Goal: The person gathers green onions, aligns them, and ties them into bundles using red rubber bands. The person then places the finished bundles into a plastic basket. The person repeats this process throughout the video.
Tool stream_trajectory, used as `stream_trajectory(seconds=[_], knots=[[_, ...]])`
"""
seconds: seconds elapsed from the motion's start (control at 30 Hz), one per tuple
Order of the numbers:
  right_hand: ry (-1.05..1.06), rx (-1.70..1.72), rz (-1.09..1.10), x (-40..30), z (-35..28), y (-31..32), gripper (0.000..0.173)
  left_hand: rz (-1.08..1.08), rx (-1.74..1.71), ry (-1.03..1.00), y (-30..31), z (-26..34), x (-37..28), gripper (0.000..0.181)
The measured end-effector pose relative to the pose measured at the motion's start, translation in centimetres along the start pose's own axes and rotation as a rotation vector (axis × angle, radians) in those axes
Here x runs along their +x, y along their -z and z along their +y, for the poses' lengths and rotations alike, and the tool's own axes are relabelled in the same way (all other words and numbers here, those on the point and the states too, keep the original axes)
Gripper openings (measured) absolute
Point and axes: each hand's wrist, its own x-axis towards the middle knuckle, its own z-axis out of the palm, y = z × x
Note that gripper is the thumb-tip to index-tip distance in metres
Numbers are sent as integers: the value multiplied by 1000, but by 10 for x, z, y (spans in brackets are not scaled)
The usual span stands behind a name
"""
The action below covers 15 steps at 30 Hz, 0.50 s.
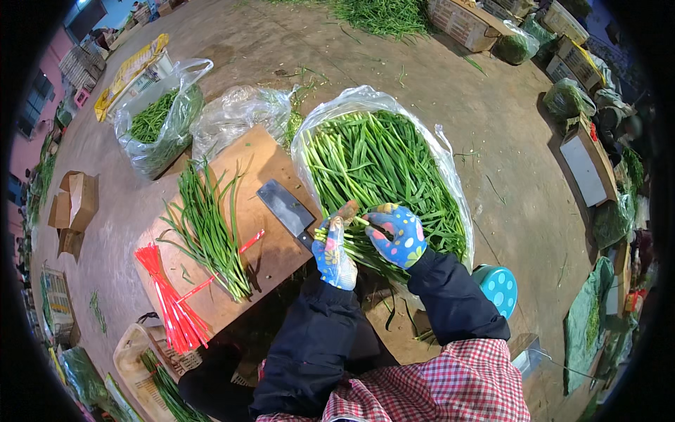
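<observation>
Both hands wear blue patterned gloves. My left hand (335, 250) grips a small bunch of green stalks (320, 232), whose pale cut ends poke out on its left side. Beside it, my right hand (398, 235) pinches a pale stalk end between thumb and fingers. Both are over the near edge of a clear plastic bag (457, 174) full of long green stalks (379, 163), probably garlic chives. To the left, a cleaver (286, 207) lies on a wooden board (263, 153). A loose bundle of chives (211, 227) rests there across a red tie strip (252, 241).
A sheaf of red tie strips (171, 300) lies at the board's left corner. A plastic basket (132, 348) holding a tied bundle stands below it. Beyond the board are a crumpled clear bag (242, 113) and a filled bag (158, 121). A teal round stool (498, 290) stands right.
</observation>
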Motion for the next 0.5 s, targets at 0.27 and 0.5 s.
stream_trajectory(seconds=[0.27, 0.5], knots=[[-21, -100, 166, 4, -23, -6, 25, -104, 94, -53, -2, 4, -8, 40], [-2, -301, 99, -4, -23, -25, 30, -95, 98, -54, -5, 2, -11, 47]])
